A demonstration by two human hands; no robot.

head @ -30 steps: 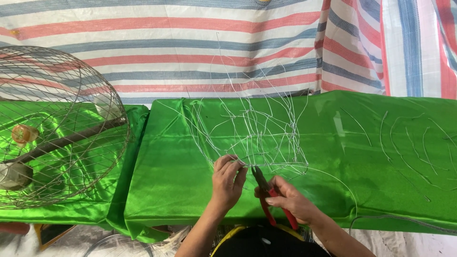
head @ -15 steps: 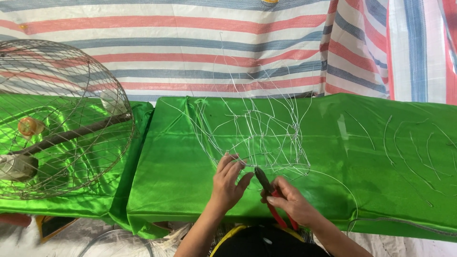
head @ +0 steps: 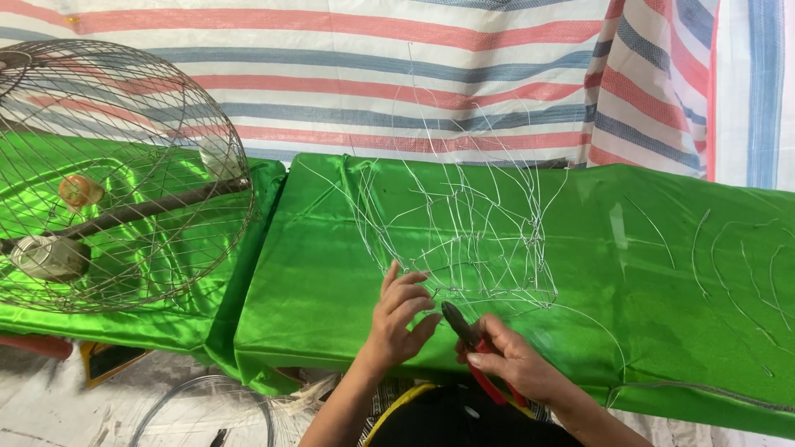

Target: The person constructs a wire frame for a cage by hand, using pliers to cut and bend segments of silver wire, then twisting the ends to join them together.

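A loose frame of thin silver wire (head: 464, 223) stands on the green satin-covered table (head: 331, 273), its near edge by my hands. My left hand (head: 400, 319) pinches the wire at the frame's lower left corner, fingers curled around a strand. My right hand (head: 513, 364) grips red-handled pliers (head: 474, 352), whose dark jaws point up-left toward the wire just beside my left fingers.
A finished domed wire cage (head: 116, 165) sits on a second green table at left, with a dark perch and small cups inside. Cut wire lengths (head: 745, 265) lie at right. A striped tarp (head: 414, 74) hangs behind. A wire ring (head: 199, 414) lies on the floor.
The view has shifted slightly right and down. My hands stay at the frame's near edge, the pliers closing in on the wire by my left fingers.
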